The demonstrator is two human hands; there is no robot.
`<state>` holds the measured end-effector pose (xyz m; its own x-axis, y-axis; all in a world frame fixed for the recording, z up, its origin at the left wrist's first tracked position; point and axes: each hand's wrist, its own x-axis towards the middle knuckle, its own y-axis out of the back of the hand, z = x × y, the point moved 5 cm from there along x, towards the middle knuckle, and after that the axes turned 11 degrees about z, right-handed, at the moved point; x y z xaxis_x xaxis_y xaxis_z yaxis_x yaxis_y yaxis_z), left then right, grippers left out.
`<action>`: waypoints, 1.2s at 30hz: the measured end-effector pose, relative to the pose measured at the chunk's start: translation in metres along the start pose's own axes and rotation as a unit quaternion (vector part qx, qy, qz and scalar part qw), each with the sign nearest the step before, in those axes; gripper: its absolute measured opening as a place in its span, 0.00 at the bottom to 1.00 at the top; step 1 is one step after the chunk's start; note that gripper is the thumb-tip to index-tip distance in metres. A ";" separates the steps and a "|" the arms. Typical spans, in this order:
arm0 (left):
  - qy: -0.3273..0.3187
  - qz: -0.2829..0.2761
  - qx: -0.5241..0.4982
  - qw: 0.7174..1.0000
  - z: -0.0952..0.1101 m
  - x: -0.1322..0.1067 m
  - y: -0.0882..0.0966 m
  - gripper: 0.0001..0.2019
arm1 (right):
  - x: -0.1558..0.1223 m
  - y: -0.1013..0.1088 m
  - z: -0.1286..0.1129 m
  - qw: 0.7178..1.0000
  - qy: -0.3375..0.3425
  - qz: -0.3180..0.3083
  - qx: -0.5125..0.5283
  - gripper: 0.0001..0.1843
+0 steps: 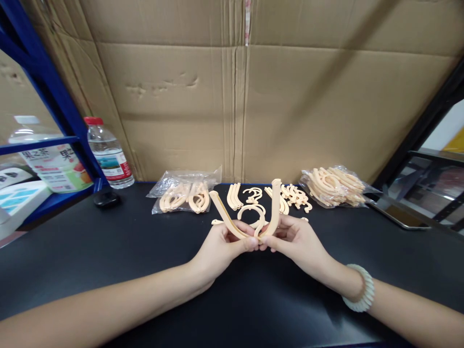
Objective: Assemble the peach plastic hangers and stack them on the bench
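Pinched shut: left hand on left curved strip, right hand on right curved strip; lower ends are pressed together, so tops splay.

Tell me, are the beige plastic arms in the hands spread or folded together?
Spread: the beige plastic arms form a V, tips apart, meeting only where left hand and right hand pinch them.

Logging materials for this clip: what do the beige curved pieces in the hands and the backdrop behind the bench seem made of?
The beige curved pieces look like moulded plastic: even colour, smooth dull sheen. The backdrop looks like brown corrugated cardboard: creases, dents, a vertical seam.
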<state>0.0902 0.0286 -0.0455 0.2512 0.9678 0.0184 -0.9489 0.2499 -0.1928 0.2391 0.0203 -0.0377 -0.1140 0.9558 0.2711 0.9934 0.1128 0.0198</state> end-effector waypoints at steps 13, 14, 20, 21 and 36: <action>0.094 0.041 -0.050 0.993 0.024 0.032 0.047 0.07 | 0.035 0.079 -0.015 0.997 -0.022 -0.052 -0.061 0.14; 0.100 0.046 -0.045 0.993 0.028 0.036 0.054 0.07 | 0.037 0.084 -0.015 0.993 -0.018 -0.068 -0.098 0.14; 0.059 0.002 0.041 0.997 0.041 0.051 0.071 0.10 | 0.039 0.090 -0.014 0.946 0.052 -0.137 -0.289 0.13; 0.035 -0.016 0.098 0.994 0.043 0.051 0.070 0.10 | 0.039 0.088 -0.014 0.939 0.065 -0.146 -0.303 0.13; -0.310 -0.118 0.613 0.717 0.051 0.028 0.047 0.05 | 0.038 0.086 -0.005 0.895 0.109 -0.186 -0.391 0.11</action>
<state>0.0433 0.0686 -0.0042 0.6602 0.6262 0.4149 -0.4450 -0.1189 0.8876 0.3205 0.0646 -0.0206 -0.5191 0.8057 0.2853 0.6011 0.1068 0.7920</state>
